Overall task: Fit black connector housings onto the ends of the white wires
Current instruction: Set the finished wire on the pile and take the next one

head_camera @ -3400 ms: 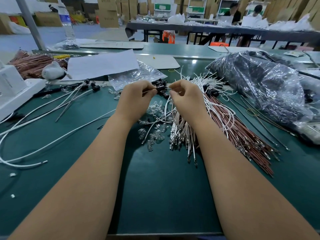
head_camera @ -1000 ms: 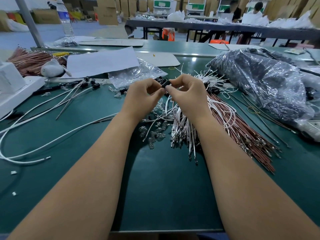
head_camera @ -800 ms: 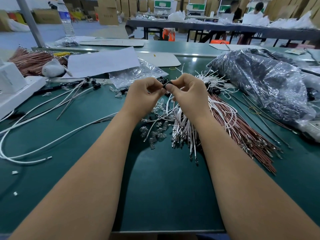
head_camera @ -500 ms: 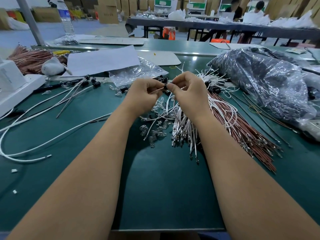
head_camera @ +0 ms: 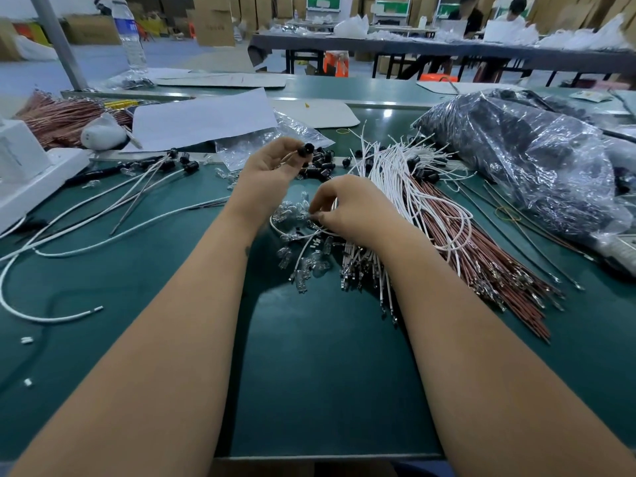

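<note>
Head view, left hand [head_camera: 266, 170] pinching round black housing [head_camera: 305, 150]

- Factory assembly floor, shown by:
- green-matted workbench [head_camera: 309, 373] strewn w/ bundled white wires [head_camera: 406, 187]
- cardboard boxes [head_camera: 213, 22] stacked at rear
- other workers [head_camera: 512, 8] seated at long tables

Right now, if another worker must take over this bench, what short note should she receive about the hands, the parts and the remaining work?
Left hand: raised, grips a wire with a black connector housing at its end.
Right hand: lowered to the clear small parts, fingers pinching there; what it pinches is unclear.
Loose black housings lie behind the hands; the bundle of white wires lies right of them.
Done: several fitted wires lie at left.
Left: most of the bundle.
</note>
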A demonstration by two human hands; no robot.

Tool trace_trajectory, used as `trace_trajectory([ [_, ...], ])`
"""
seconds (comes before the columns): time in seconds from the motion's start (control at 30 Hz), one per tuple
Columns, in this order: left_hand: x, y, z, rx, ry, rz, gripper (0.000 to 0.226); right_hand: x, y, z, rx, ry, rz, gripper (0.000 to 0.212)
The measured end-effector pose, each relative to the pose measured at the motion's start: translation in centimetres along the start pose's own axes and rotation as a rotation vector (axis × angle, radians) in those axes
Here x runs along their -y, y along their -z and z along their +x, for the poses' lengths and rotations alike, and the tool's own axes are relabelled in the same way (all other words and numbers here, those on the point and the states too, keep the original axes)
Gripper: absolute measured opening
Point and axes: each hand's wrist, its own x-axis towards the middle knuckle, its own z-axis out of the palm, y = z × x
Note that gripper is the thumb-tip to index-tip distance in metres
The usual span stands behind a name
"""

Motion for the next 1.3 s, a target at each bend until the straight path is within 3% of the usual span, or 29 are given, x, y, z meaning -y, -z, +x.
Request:
trace_trajectory([
  [0.17, -0.3, 0.2, -0.1, 0.051, -0.019, -0.124, 0.017, 0.1, -0.1, 0.0, -0.035, 0.002, -0.009, 0.014],
  [0.27, -0.4, 0.1, -0.3, 0.081, -0.050, -0.157, 0.019, -0.1, -0.3, 0.2, -0.115, 0.004, -0.014, 0.022],
  [0.37, -0.5, 0.0, -0.3, 0.071, -0.024, -0.158, 0.017, -0.4, -0.2, 0.4, -0.210, -0.013, 0.070, 0.018],
  [0.53, -0.3, 0.1, -0.3, 0.036, 0.007, 0.042, 0.027, -0.5, 0.3, 0.4, -0.366, -0.072, 0.356, 0.003],
  [0.67, 0.0, -0.1, -0.3, 0.022, -0.017, 0.201, 0.021, -0.5, 0.8, 0.2, -0.443, -0.135, 0.544, 0.005],
  [0.93, 0.6, -0.1, -0.4, -0.027, -0.040, 0.394, 0.024, -0.4, 1.6, 0.1, -0.386, -0.271, 1.083, 0.007],
  [1.3, 0.3, -0.5, -0.5, -0.033, -0.051, 0.462, 0.031, -0.6, 1.3, 0.1, -0.333, -0.290, 1.063, 0.008],
])
